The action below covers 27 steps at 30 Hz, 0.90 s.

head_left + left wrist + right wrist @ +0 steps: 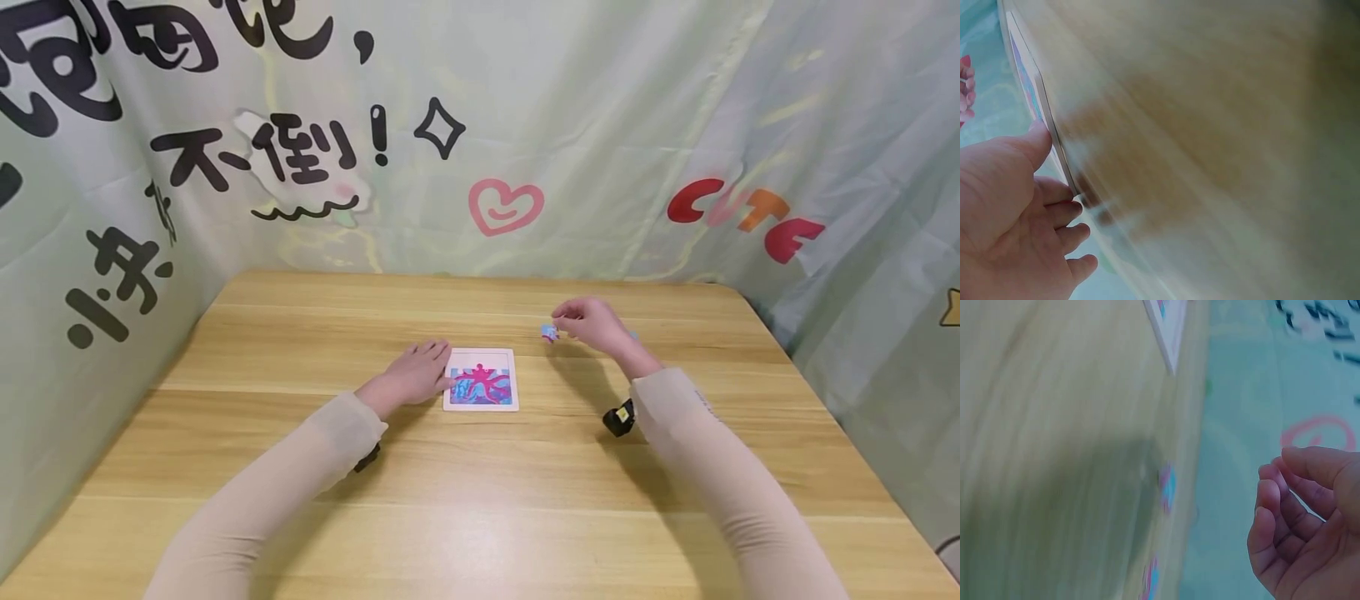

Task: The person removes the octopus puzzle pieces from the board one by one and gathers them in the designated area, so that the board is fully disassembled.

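Note:
A jigsaw puzzle in a square white tray (pixel 481 407) lies on the table, its fitted lower part showing a pink octopus on blue. My left hand (pixel 415 374) rests along the tray's left edge with fingers extended, the thumb at the edge in the left wrist view. To the tray's right, my right hand (pixel 592 323) hovers with bent fingers, thumb and index tips close together. Nothing shows between them in the right wrist view. Close by its fingertips is a loose puzzle piece (pixel 550 333). Another puzzle piece (pixel 1150 578) lies farther along the table, mostly hidden by the right hand in the head view.
The wooden table (pixel 480 500) reaches back to a printed curtain (pixel 600 125) hanging behind it and along the sides. A black wrist camera (pixel 618 418) sits under the right sleeve, and another dark device (pixel 367 457) shows under the left cuff.

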Tool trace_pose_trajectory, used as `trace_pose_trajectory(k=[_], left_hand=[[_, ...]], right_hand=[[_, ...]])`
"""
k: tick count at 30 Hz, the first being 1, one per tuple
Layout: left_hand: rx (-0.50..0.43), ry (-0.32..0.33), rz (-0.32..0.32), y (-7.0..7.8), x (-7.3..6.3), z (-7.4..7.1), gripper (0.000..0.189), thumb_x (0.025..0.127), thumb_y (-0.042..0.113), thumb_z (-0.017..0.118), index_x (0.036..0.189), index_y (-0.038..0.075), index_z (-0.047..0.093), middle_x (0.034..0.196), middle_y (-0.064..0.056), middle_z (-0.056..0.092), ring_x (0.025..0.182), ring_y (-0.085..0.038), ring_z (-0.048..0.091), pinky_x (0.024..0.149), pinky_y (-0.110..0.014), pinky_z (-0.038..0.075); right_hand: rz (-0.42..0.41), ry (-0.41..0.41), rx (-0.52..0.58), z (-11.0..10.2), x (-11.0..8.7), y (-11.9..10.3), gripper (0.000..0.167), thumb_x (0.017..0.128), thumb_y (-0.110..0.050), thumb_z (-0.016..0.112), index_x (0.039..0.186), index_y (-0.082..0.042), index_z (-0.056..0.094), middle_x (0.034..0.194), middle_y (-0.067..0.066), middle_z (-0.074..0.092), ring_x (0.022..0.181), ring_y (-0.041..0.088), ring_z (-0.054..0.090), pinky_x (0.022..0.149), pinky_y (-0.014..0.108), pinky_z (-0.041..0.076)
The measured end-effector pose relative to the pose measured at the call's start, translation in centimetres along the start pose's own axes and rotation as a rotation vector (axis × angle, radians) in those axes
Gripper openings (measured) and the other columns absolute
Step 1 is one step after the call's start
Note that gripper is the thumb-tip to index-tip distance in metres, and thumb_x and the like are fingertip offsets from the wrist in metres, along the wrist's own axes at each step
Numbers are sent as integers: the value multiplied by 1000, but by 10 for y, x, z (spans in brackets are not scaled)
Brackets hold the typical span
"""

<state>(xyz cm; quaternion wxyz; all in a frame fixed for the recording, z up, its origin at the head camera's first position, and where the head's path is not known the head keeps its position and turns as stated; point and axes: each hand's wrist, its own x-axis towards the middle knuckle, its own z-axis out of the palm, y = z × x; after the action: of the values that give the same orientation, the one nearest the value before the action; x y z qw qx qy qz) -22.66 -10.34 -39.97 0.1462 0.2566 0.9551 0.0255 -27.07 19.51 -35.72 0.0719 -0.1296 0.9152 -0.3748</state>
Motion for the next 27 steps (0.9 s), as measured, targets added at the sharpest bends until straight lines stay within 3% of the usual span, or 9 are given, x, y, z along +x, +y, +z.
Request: trace_pose_trajectory(k=[7, 16, 20, 27], left_hand=[[26, -5, -5, -1, 1, 1, 66, 98, 42, 36, 145, -1, 18, 151, -14, 13, 137, -30, 10, 109, -46, 8], [12, 1, -4, -1, 3, 1, 65, 98, 41, 37, 145, -1, 19, 150, -15, 16, 137, -30, 11, 109, -47, 10], [11, 8, 0, -1, 2, 1, 65, 98, 40, 38, 145, -2, 20, 150, -16, 17, 137, -31, 12, 109, -47, 11], [11, 9, 2, -2, 2, 1, 65, 98, 40, 38, 145, -2, 20, 150, -16, 16, 137, -30, 12, 109, -48, 11]], right_hand=[[-123, -72, -62, 42, 3, -28, 21, 89, -12, 60, 104, 3, 65, 84, 9, 64, 75, 21, 57, 63, 30, 48], [-180, -201, -106, 89, 8, -49, 18, 86, -11, 64, 101, -2, 67, 79, 1, 61, 68, 13, 53, 60, 24, 46], [-232, -225, -122, 104, 11, -53, 16, 85, -10, 66, 99, -2, 67, 78, 1, 62, 68, 12, 54, 61, 23, 47], [-238, -233, -154, 116, 13, -55, 15, 83, -7, 69, 96, -2, 67, 75, 1, 62, 66, 10, 54, 61, 21, 46]])
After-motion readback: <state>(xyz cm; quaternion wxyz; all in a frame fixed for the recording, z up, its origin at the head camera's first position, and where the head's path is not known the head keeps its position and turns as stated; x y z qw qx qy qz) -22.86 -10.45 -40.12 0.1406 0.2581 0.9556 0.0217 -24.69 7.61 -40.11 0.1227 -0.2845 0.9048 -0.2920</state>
